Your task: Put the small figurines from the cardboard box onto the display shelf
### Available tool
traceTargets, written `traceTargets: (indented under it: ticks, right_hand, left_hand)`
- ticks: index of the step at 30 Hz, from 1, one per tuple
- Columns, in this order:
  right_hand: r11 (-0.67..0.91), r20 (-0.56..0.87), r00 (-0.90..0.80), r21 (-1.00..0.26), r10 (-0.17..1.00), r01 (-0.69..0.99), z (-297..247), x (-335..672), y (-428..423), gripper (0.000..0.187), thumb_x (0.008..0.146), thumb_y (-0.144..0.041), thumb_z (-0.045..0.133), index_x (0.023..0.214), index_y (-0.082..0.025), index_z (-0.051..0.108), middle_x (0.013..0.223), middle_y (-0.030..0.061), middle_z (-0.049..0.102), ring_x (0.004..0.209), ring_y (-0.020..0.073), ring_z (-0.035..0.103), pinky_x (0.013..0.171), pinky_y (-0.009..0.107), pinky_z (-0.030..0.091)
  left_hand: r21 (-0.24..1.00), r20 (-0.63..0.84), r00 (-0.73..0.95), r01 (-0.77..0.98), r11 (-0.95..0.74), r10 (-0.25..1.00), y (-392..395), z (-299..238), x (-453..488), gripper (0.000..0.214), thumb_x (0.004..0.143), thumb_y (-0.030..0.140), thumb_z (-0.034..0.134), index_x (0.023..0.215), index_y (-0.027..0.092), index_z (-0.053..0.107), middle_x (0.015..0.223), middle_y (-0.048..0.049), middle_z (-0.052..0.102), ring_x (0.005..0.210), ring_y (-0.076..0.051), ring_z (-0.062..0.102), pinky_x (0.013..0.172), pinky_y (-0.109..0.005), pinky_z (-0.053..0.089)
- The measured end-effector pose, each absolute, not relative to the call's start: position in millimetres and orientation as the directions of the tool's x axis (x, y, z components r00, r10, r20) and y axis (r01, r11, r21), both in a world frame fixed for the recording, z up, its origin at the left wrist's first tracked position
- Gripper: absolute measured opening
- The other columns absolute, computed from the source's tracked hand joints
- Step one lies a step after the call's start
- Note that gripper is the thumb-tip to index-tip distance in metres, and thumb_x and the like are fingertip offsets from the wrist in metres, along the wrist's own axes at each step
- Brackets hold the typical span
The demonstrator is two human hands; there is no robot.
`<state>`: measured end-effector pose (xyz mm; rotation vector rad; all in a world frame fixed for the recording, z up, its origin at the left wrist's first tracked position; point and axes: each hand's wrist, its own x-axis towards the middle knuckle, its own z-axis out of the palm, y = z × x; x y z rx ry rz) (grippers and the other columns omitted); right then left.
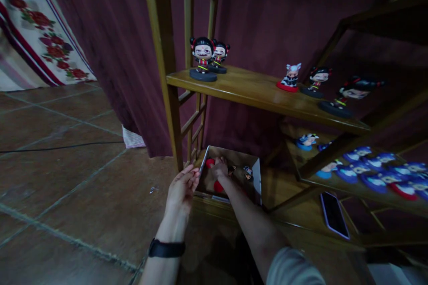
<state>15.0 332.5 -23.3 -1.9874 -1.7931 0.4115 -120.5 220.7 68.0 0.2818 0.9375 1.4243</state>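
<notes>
While the person crouches at the foot of the wooden shelf unit (267, 93), the head camera looks down on both arms reaching toward an open cardboard box (256, 173) set on the lowest board. The right hand (220, 168) is down inside that box, fingers curled over a small red-based figurine (217, 185); it looks closed on the toy, though the dim light leaves the grip itself hard to read. The left hand (182, 187), black watch (166, 248) on its wrist, sits just outside the box's near-left wall, fingers loosely bent and touching the rim, holding nothing that shows. So the figurine lies directly under and just ahead of the right hand, with the left a little to the side and separated by the box wall; the right is plainly the nearer one. Another tiny figurine (248, 171) lies deeper in the box, beyond the right wrist. Up on the middle shelf stand big-headed dolls on dark round bases (203, 60), well above the hands, and a dark phone (334, 214) lies flat on the lower board off to the right.
</notes>
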Motion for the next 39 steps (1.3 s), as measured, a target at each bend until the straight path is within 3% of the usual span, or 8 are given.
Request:
traceTargets:
  ticks: [8, 14, 18, 21, 24, 28, 32, 39]
  right_hand:
    - [0.035, 0.109, 0.012, -0.421, 0.994, 0.906, -19.2, 25.6, 283.1, 0.018, 0.082, -0.017, 0.042, 0.094, -0.025, 0.053, 0.098, 0.001, 0.061, 0.082, 0.0149, 0.058, 0.066, 0.025, 0.038]
    - [0.101, 0.305, 0.049, -0.457, 0.951, 0.884, 19.7, 36.8, 232.8, 0.013, 0.083, -0.02, 0.043, 0.093, -0.023, 0.05, 0.095, 0.0011, 0.056, 0.08, 0.0132, 0.057, 0.066, 0.023, 0.04]
    - [0.2, 0.399, -0.024, -0.406, 0.917, 0.892, 38.4, 29.7, 204.7, 0.014, 0.084, -0.018, 0.042, 0.093, -0.023, 0.051, 0.096, 0.0024, 0.055, 0.083, 0.0155, 0.055, 0.069, 0.026, 0.043]
    - [0.318, 0.403, -0.158, -0.367, 0.901, 0.874, 43.8, 20.0, 192.1, 0.018, 0.082, -0.014, 0.044, 0.094, -0.024, 0.052, 0.096, 0.0033, 0.057, 0.09, 0.0182, 0.054, 0.077, 0.03, 0.043]
    - [0.373, 0.426, -0.159, -0.483, 0.891, 0.792, 44.4, 21.4, 192.2, 0.027, 0.08, -0.01, 0.042, 0.1, -0.024, 0.053, 0.102, 0.0034, 0.057, 0.096, 0.0172, 0.053, 0.085, 0.032, 0.042]
    - [0.223, 0.392, 0.09, -0.68, 0.916, 0.698, 32.1, 54.6, 210.4, 0.027, 0.076, -0.011, 0.041, 0.094, -0.023, 0.057, 0.1, 0.0037, 0.06, 0.094, 0.0162, 0.056, 0.084, 0.03, 0.043]
    - [-0.009, 0.213, 0.3, -0.802, 0.93, 0.597, 4.7, 102.1, 231.2, 0.024, 0.075, -0.018, 0.042, 0.09, -0.023, 0.059, 0.085, 0.001, 0.064, 0.079, 0.0152, 0.06, 0.074, 0.029, 0.046]
    - [-0.045, 0.21, 0.353, -0.803, 0.912, 0.594, -23.1, 126.0, 248.6, 0.029, 0.072, -0.015, 0.041, 0.09, -0.025, 0.061, 0.085, -0.0017, 0.065, 0.085, 0.0144, 0.059, 0.082, 0.029, 0.045]
  left_hand:
    - [0.648, -0.465, -0.065, -0.704, 0.29, 0.883, 224.2, 72.7, -113.2, 0.021, 0.073, 0.002, 0.054, 0.091, 0.011, 0.06, 0.076, -0.0072, 0.066, 0.061, -0.01, 0.063, 0.055, -0.018, 0.049]
    - [0.581, -0.646, -0.119, -0.717, 0.385, 0.754, 220.7, 61.7, -88.0, 0.013, 0.074, 0.005, 0.054, 0.082, 0.015, 0.057, 0.064, -0.0003, 0.06, 0.054, -0.008, 0.059, 0.054, -0.019, 0.048]
    - [0.451, -0.647, 0.072, -0.767, 0.457, 0.759, 218.4, 53.9, -70.0, 0.008, 0.08, 0.017, 0.052, 0.074, 0.014, 0.055, 0.057, -0.0009, 0.056, 0.046, -0.01, 0.055, 0.046, -0.021, 0.046]
    - [0.45, -0.584, 0.049, -0.811, 0.373, 0.811, 221.7, 51.5, -67.1, 0.013, 0.08, 0.006, 0.046, 0.072, 0.013, 0.054, 0.056, -0.0001, 0.055, 0.043, -0.007, 0.053, 0.043, -0.016, 0.044]
    - [0.451, -0.582, 0.003, -0.831, 0.326, 0.813, 226.9, 51.9, -73.4, 0.022, 0.078, -0.003, 0.039, 0.074, 0.012, 0.054, 0.06, -0.0024, 0.059, 0.049, -0.009, 0.057, 0.048, -0.019, 0.049]
    - [0.416, -0.577, 0.012, -0.856, 0.306, 0.817, 230.1, 54.7, -84.2, 0.022, 0.077, -0.003, 0.037, 0.078, 0.011, 0.055, 0.074, -0.0098, 0.064, 0.069, -0.016, 0.065, 0.061, -0.029, 0.056]
    - [0.423, -0.594, 0.019, -0.843, 0.333, 0.804, 228.5, 56.0, -89.6, 0.021, 0.075, -0.003, 0.04, 0.077, 0.011, 0.055, 0.073, -0.0086, 0.063, 0.071, -0.017, 0.065, 0.063, -0.031, 0.057]
    - [0.47, -0.624, -0.037, -0.816, 0.337, 0.781, 228.1, 56.6, -95.3, 0.02, 0.072, -0.004, 0.043, 0.072, 0.013, 0.053, 0.066, -0.0042, 0.061, 0.064, -0.014, 0.064, 0.061, -0.028, 0.056]
